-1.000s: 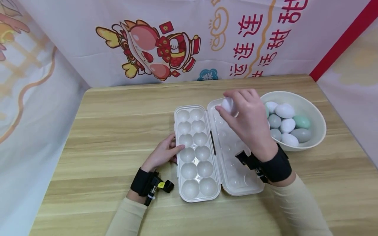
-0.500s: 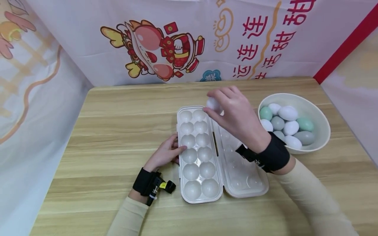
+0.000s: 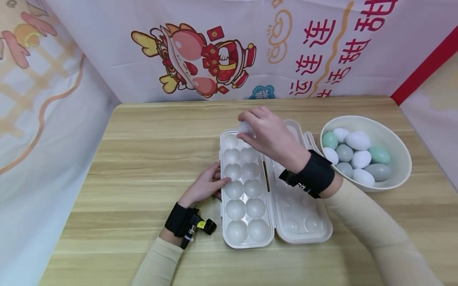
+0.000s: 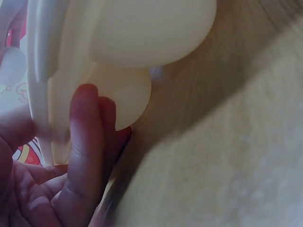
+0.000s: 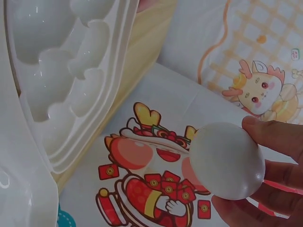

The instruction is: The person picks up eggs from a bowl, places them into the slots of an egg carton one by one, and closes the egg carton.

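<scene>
- While pinching a white egg (image 3: 245, 128) between thumb and fingers with the right hand (image 3: 268, 133), hovers over the upper end of the egg box (image 3: 236, 209), near the middle of the frame.
- In the right wrist view, shows a gap between egg and box, with mostly the ends of the fingers meeting the shell, probably to leave most of it free.
- With the left hand (image 3: 205, 184), grips the box's left edge, thumb over the rim and fingers against the outer side, presumably to stop so light a box from sliding.
- As for the box, lies opened out flat on the counter (image 3: 154, 151), bare in every cup plainly seen; has the lid (image 3: 304, 222) folded out to the right, likely to leave the cups reachable from above.
- Piled loosely in a cream bowl (image 3: 401, 159) at the right of the frame: white, grey and green eggs (image 3: 361, 159), apparently placed within easy reach of the right hand.
- Across the backdrop cloth (image 3: 136, 83), upper right of the frame, seems to read 连 twice and 甜 twice in red; further characters too distorted to trust.
- Within the blue badge (image 3: 262, 92), top centre, bears a white character too small to read.
- On box and bowl, shows no readable brand.
</scene>
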### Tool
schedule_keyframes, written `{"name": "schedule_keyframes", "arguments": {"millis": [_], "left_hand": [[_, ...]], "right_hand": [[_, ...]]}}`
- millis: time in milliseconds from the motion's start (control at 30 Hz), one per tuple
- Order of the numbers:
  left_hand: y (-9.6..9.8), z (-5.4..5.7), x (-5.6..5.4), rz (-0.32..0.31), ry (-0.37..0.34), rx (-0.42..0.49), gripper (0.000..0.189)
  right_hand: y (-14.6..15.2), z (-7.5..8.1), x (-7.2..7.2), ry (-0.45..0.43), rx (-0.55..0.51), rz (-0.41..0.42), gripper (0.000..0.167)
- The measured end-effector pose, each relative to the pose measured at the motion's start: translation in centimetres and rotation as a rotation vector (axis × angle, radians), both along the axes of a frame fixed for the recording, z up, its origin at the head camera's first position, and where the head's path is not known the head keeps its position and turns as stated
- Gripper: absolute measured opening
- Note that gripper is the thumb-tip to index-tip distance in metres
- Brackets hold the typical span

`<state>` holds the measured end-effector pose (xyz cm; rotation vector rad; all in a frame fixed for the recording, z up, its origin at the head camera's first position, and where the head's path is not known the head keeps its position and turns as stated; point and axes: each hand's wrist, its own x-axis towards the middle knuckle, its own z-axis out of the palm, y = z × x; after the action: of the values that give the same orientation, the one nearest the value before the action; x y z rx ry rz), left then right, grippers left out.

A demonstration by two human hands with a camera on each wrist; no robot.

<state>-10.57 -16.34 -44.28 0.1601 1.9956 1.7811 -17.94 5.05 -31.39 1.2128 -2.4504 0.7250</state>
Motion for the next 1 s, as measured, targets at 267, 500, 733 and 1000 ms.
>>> {"name": "schedule_keyframes", "arguments": {"millis": [267, 500, 733, 1000], "left_hand": [[0.0, 0.0, 0.0, -0.01, 0.003, 0.002, 0.055], [-0.1, 0.0, 0.1, -0.001, -0.007, -0.013, 0.055], [-0.3, 0.0, 0.1, -0.004, -0.007, -0.01, 0.056], [-0.1, -0.1, -0.1, -0.012, -0.012, -0.024, 0.058]], "right_hand": [[-2.0, -1.0, -1.9, -0.028, 0.147, 0.022, 0.033], [-3.7, -2.7, -3.4, -0.054, 0.305, 0.044, 0.036], [-4.9, -4.0, -5.0, -0.017, 0.431, 0.117, 0.043], [-5.8, -5.0, -5.9, -0.003, 0.591, 0.162, 0.048]]}}
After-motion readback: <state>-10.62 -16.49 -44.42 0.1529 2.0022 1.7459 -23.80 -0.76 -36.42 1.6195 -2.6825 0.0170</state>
